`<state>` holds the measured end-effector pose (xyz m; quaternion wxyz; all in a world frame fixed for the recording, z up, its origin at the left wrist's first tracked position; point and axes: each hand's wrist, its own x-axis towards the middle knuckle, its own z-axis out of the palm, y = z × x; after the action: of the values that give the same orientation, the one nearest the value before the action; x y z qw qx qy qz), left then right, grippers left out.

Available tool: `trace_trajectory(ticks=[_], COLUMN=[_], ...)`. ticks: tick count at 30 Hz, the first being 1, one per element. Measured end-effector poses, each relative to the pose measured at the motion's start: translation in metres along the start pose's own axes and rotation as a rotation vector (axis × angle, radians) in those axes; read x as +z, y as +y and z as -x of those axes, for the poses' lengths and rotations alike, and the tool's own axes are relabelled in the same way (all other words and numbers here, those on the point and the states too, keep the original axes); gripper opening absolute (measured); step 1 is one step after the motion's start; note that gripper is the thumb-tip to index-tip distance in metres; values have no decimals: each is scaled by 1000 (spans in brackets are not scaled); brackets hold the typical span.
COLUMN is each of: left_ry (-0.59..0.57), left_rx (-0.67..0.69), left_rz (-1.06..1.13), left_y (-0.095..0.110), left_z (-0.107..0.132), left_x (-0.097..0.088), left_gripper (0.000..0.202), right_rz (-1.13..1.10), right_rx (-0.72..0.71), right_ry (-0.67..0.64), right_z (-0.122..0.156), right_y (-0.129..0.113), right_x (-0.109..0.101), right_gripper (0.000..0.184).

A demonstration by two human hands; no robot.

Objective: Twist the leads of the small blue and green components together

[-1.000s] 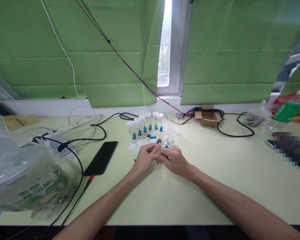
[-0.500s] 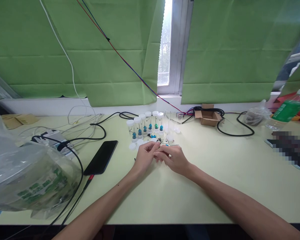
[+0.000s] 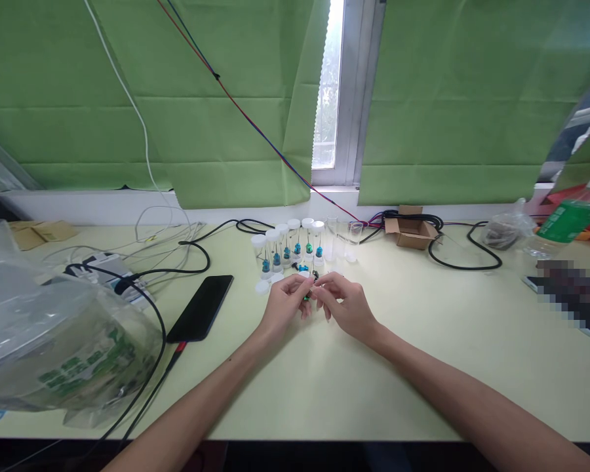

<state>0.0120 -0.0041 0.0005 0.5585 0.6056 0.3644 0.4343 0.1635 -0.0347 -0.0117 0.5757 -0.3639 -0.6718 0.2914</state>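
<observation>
- I am making out green print on the clear plastic bag (image 3: 69, 354) at the left, but it is too blurred for me to read.
- I am seeing a green label on the bottle (image 3: 565, 219) at the far right; its writing is too small to tell.
- The left hand (image 3: 285, 305) is pinching a small green part (image 3: 306, 296), thumb and fingers closed tight on it.
- The right hand (image 3: 349, 307) is meeting it, fingertips (image 3: 319, 285) closed on the same part from the other side.
- The part is hanging just above the table (image 3: 324, 393), just in front of a row of capped vials (image 3: 290, 246) holding blue and green pieces.
- A black phone (image 3: 200, 316) is lying on the table to the left of the hands.
</observation>
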Motion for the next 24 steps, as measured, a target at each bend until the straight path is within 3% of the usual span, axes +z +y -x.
trace_trajectory(ticks=[11,24], left_ry=[104,38], left_rx=[-2,-1], left_rz=[-62,-84], left_y=[-4,-8], left_z=[-2,-3], left_x=[2,-3], left_gripper=[38,37], right_rz=[47,288], right_rx=[4,-212], right_ry=[102,49], right_z=[-1,-1], right_y=[1,10], right_x=[-1,-4], right_gripper=[34,32])
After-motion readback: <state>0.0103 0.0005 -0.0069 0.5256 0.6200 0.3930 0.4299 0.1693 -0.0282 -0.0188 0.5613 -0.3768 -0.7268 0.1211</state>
